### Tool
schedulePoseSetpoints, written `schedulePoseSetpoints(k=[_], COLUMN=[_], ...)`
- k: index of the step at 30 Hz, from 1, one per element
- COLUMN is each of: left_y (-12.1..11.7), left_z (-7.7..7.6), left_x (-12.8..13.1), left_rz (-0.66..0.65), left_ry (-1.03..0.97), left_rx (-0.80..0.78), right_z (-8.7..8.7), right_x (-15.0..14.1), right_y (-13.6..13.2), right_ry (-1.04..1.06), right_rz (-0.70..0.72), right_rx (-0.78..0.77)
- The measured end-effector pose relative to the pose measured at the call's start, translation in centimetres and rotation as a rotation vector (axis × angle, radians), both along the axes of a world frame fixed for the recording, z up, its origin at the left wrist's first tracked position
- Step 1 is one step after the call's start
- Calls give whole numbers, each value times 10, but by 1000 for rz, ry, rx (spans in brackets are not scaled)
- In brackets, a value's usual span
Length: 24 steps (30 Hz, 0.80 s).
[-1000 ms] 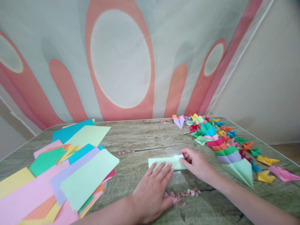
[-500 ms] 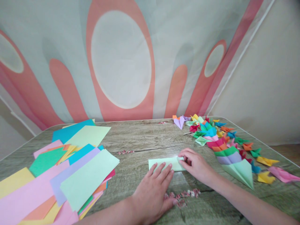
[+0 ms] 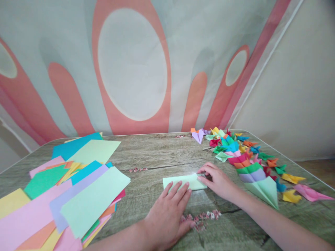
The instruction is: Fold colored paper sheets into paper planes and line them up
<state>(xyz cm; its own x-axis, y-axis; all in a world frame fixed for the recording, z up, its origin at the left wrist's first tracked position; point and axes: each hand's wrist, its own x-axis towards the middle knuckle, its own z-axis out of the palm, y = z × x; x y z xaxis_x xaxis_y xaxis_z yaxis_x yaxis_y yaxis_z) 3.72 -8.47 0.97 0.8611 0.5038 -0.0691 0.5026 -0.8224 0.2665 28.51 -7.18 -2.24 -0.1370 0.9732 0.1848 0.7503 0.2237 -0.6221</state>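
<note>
While left hand [image 3: 167, 213], grip released, part-hides green paper [image 3: 193, 180] | right hand [image 3: 216, 179]: grip unclear

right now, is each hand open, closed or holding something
Left hand: open, fingers laid across the pale green rectangular paper.
Right hand: fingers curled at that paper's right end; grip cannot be told.

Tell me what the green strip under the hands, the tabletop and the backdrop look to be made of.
Green strip: matte paper, judging by its thin, crisp straight edges.
Tabletop: wood-look with a slight sheen; the flower clusters in its surface suggest a printed laminate or covering.
Backdrop: matte printed sheet, faintly creased, so fabric or thin vinyl; I can't tell which.
</note>
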Motion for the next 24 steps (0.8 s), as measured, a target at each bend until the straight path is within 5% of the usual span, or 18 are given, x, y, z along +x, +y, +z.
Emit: schedulePoseSetpoints(k=[24], left_y=[-1], left_z=[-3], left_x=[-1], left_rz=[9], left_ry=[-10], left_rx=[24], right_z=[-3], right_x=[3], right_y=[5], right_ry=[39], right_rz=[-2], right_rx=[-14])
